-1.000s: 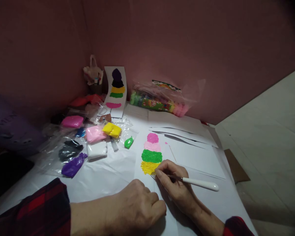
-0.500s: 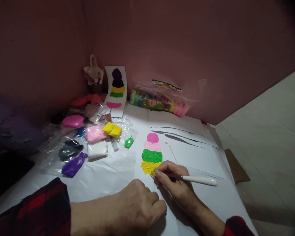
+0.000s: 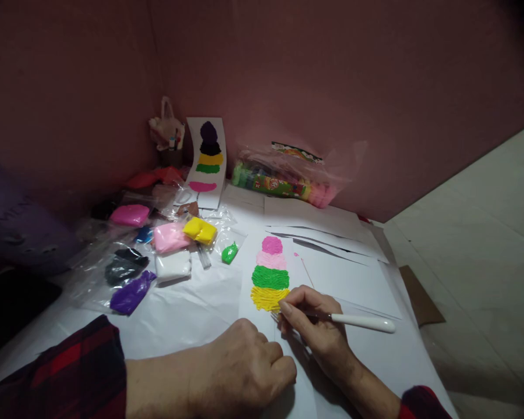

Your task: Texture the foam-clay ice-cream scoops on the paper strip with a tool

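My right hand (image 3: 317, 323) pinches a fork (image 3: 362, 322) with a white handle, its tines at the lower edge of a yellow clay band (image 3: 268, 298). Above that band are stacked green (image 3: 271, 277), light pink (image 3: 271, 259) and magenta clay (image 3: 271, 245), all ridged and pressed onto a white paper sheet (image 3: 247, 302). My left hand (image 3: 248, 366) rests on the paper as a closed fist, just below and left of the fork. Nothing shows in its curled fingers.
To the left lie bagged clay packs: yellow (image 3: 199, 230), pink (image 3: 170, 237), white (image 3: 173, 265), purple (image 3: 132, 293) and green (image 3: 229, 252). A card with coloured bands (image 3: 209, 160) leans on the wall beside a clear clay bag (image 3: 283, 177). More paper sheets (image 3: 323, 215) lie behind.
My right hand and the fork have shifted slightly to the right, so the tines now show at the yellow band's lower edge. My left fist stays in place.
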Demonstrator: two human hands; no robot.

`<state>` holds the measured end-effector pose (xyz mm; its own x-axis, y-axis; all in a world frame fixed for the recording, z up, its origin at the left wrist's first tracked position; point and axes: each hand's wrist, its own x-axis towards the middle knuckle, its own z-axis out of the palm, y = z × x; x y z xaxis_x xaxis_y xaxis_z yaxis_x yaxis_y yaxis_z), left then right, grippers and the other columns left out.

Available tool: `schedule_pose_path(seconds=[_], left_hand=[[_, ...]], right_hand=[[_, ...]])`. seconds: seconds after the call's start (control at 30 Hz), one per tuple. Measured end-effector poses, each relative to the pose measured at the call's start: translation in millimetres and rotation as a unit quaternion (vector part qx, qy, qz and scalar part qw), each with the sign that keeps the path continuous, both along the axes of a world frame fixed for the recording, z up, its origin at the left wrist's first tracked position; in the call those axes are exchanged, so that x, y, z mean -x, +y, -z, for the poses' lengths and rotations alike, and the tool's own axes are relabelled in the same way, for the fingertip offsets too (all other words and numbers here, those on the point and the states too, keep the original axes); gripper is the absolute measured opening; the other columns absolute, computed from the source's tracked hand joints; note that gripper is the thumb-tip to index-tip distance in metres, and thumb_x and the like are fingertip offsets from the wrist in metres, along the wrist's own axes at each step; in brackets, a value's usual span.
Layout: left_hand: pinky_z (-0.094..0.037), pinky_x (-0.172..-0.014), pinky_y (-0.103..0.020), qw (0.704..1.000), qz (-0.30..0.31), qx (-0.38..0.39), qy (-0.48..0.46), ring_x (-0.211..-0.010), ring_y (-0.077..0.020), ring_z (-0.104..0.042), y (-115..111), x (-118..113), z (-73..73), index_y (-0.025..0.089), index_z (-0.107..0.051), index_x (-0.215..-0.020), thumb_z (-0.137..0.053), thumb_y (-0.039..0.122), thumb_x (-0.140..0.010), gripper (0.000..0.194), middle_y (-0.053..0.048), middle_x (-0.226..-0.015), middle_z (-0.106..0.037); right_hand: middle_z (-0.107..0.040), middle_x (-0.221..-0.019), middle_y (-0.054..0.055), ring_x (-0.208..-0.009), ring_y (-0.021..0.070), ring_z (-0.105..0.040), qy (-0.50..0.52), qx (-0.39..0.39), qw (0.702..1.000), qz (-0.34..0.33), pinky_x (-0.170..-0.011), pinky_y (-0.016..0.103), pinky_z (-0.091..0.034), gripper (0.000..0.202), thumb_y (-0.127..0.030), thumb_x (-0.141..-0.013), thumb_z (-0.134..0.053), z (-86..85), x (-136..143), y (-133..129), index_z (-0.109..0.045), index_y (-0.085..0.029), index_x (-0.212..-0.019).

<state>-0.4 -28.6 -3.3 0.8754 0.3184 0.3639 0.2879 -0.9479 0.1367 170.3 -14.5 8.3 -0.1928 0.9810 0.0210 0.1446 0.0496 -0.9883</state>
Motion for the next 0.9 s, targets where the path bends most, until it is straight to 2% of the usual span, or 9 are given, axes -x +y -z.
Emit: schedule_pose_path(seconds=[0.2,0.57,0.9], left_hand=[[-0.031,-0.036,-0.031,1.0,-0.001,-0.005,-0.009,-0.044,-0.0127,-0.046,-0.2,-0.7,2.7,0.019,-0.045,-0.073,-0.052,0.009,-0.072,0.011,0.003,-0.059,-0.054],[-0.031,-0.037,-0.031,1.0,-0.001,-0.005,0.008,-0.044,-0.0123,-0.048,0.2,0.3,-1.7,0.019,-0.045,-0.073,-0.056,0.01,-0.073,0.014,0.003,-0.059,-0.056],[-0.033,-0.036,-0.031,1.0,0.002,0.002,-0.002,-0.043,-0.0129,-0.048,0.4,-0.5,0.8,0.018,-0.045,-0.072,-0.055,0.009,-0.072,0.013,0.003,-0.059,-0.056]], right_hand=[[-0.062,-0.054,0.001,-0.051,0.0131,-0.057,0.001,0.029,1.0,-0.008,-0.052,0.026,-0.047,0.024,-0.03,-0.083,-0.067,-0.3,1.0,0.7,-0.06,-0.017,-0.064],[-0.064,-0.057,0.002,-0.053,0.0134,-0.059,0.007,0.037,0.999,-0.026,-0.055,0.026,-0.048,0.021,-0.029,-0.083,-0.067,0.8,1.0,2.1,-0.062,-0.016,-0.068],[-0.064,-0.06,0.001,-0.057,0.013,-0.059,0.014,0.055,0.998,-0.041,-0.057,0.026,-0.051,0.021,-0.032,-0.085,-0.068,2.5,1.2,3.0,-0.064,-0.016,-0.071]])
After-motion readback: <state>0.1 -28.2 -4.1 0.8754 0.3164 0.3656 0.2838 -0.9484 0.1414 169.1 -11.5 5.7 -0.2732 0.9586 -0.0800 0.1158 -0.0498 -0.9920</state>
